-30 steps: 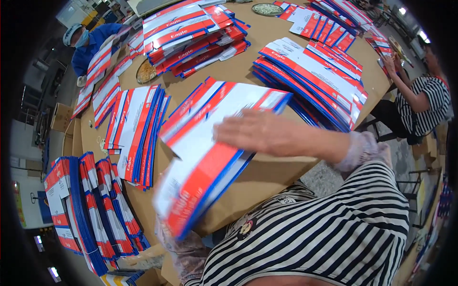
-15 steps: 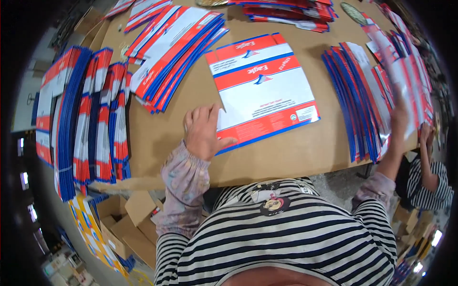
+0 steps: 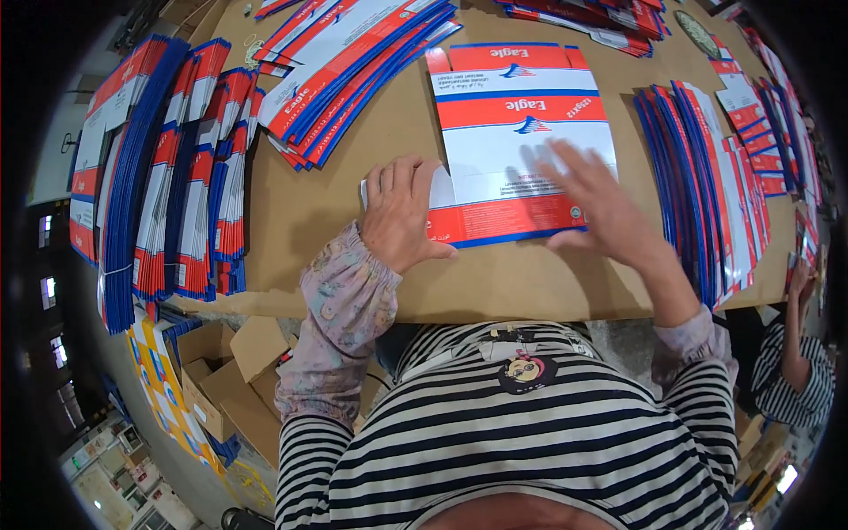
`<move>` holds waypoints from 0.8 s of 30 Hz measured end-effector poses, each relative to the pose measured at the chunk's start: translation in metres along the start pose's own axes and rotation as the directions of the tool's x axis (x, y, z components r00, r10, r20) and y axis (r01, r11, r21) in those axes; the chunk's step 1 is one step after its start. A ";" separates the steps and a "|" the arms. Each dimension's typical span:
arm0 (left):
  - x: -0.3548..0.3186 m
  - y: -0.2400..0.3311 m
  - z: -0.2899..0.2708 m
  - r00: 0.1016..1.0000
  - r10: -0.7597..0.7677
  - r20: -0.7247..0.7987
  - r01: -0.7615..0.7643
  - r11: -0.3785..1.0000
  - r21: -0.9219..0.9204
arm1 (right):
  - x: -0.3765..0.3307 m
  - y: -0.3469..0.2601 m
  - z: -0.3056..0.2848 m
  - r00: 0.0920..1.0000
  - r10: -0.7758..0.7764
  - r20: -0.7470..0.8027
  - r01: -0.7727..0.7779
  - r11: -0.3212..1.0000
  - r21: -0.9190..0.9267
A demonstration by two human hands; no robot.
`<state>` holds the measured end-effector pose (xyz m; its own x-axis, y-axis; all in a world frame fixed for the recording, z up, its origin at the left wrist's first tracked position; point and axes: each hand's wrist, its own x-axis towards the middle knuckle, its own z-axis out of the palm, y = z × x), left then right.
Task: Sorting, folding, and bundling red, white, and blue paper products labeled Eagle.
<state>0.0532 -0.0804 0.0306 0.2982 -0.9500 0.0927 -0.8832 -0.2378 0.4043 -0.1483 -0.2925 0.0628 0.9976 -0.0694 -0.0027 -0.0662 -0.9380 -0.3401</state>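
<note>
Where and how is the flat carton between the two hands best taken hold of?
Probably pinched near both ends of its blue near edge, coming from the near side: the carton lies thin and flat, this long edge is closest, and the left hand and right hand are by its ends.

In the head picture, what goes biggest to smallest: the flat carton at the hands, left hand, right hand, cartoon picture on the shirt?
1. Flat carton
2. Left hand and right hand: too alike to rank; the right is blurred
3. Cartoon picture
</note>
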 end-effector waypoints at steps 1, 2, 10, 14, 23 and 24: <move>0.002 0.001 -0.001 1.000 0.013 -0.009 -0.013 1.000 0.015 | 0.006 -0.004 0.011 1.000 0.012 0.000 -0.012 1.000 0.002; 0.003 0.001 0.000 1.000 0.020 -0.016 -0.020 0.999 0.029 | 0.012 -0.005 0.024 0.998 -0.032 0.055 0.036 0.996 -0.086; -0.006 -0.020 0.011 0.995 0.082 -0.056 -0.084 0.996 -0.032 | 0.018 -0.006 0.050 0.995 -0.066 0.070 0.079 0.977 -0.200; -0.007 -0.024 0.017 0.977 0.130 -0.170 -0.140 0.989 -0.046 | 0.020 -0.006 0.051 0.996 -0.071 0.049 0.080 0.971 -0.227; -0.018 -0.013 0.023 0.956 0.063 -0.285 -0.089 0.993 -0.077 | -0.004 0.013 0.040 0.994 0.093 -0.055 -0.100 0.983 -0.154; -0.021 -0.013 0.023 0.951 0.069 -0.301 -0.092 0.994 -0.063 | -0.014 0.022 0.043 0.945 0.270 -0.185 -0.292 0.950 -0.107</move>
<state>0.0500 -0.0623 0.0028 0.3322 -0.8587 0.3902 -0.8823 -0.1366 0.4505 -0.1630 -0.2977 0.0144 0.9210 -0.3815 0.0796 -0.3567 -0.9075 -0.2218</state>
